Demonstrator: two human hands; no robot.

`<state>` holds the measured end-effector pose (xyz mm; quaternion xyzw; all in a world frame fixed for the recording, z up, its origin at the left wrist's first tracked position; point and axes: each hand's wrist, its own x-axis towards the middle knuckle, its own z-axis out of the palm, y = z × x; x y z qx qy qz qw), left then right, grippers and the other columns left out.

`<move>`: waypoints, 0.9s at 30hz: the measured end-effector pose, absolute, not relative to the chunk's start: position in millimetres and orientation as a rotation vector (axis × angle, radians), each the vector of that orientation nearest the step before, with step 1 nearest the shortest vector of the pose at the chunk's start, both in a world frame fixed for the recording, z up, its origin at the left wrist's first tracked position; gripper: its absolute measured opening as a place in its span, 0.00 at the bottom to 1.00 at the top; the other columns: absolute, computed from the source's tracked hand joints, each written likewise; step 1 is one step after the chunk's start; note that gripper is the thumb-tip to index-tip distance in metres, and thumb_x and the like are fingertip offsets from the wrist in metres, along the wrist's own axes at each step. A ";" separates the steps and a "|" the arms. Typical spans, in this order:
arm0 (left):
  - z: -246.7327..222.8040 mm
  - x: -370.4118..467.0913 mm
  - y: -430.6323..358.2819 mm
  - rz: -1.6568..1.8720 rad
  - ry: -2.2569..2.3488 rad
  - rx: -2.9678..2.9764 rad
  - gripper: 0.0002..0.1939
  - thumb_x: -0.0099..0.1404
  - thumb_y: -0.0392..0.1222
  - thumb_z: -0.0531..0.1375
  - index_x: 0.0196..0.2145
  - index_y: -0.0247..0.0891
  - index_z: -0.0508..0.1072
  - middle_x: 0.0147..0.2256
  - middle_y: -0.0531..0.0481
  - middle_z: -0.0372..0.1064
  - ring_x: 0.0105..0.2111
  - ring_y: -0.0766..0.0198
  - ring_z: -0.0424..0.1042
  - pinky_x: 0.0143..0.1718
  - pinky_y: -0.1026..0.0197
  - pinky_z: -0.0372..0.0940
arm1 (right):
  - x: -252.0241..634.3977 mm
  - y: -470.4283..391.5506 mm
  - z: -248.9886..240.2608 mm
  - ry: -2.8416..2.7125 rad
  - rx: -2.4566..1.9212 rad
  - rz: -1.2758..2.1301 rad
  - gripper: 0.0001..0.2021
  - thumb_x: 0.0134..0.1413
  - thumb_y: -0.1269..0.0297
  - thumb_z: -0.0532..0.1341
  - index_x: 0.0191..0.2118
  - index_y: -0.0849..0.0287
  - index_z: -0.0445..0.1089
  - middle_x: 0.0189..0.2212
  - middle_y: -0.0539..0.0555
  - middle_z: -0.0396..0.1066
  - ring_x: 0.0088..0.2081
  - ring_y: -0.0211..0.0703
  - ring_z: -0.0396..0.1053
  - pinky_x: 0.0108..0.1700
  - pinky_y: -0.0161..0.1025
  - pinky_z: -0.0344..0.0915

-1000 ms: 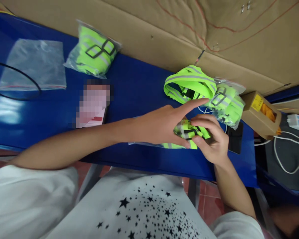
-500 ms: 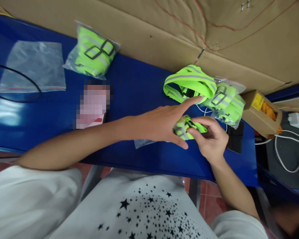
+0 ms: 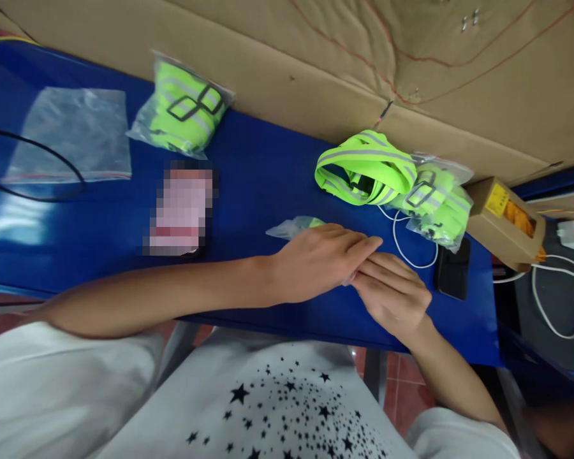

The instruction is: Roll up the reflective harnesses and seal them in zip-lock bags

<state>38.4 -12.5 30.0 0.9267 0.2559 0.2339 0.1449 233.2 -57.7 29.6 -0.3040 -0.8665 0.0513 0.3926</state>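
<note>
Glossy blue tabletop (image 3: 263, 153) spans the head view. Right of centre, left hand (image 3: 320, 262) and right hand (image 3: 393, 292) meet, fingers curled closed on a mostly hidden clear plastic bag (image 3: 287, 228) of neon-yellow fabric (image 3: 316, 222), likely light, soft, slippery; pinch its edge.

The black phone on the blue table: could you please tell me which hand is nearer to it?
The right hand, a little left of the black phone; the left hand is farther left, beyond the right hand.
</note>
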 end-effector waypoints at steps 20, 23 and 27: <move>39.8 26.0 -9.5 0.873 0.643 2.395 0.26 0.74 0.42 0.58 0.67 0.46 0.64 0.48 0.48 0.80 0.44 0.60 0.80 0.52 0.56 0.73 | 246.0 -55.0 35.4 -2.404 -0.883 0.108 0.22 0.66 0.44 0.61 0.56 0.53 0.72 0.45 0.52 0.81 0.51 0.51 0.71 0.52 0.49 0.61; 55.6 11.0 -11.4 0.826 0.767 1.983 0.31 0.72 0.48 0.62 0.69 0.45 0.61 0.53 0.43 0.78 0.49 0.57 0.79 0.50 0.58 0.74 | 249.5 -54.0 35.8 -2.139 -0.859 0.246 0.29 0.63 0.52 0.67 0.67 0.48 0.62 0.53 0.55 0.76 0.56 0.53 0.70 0.56 0.52 0.65; 53.5 -2.5 -9.7 0.734 0.785 1.553 0.31 0.72 0.49 0.62 0.69 0.44 0.63 0.53 0.43 0.78 0.49 0.54 0.79 0.47 0.57 0.74 | 243.8 -53.6 32.1 -1.853 -1.010 0.619 0.28 0.60 0.54 0.69 0.63 0.49 0.66 0.57 0.58 0.70 0.57 0.53 0.70 0.55 0.51 0.70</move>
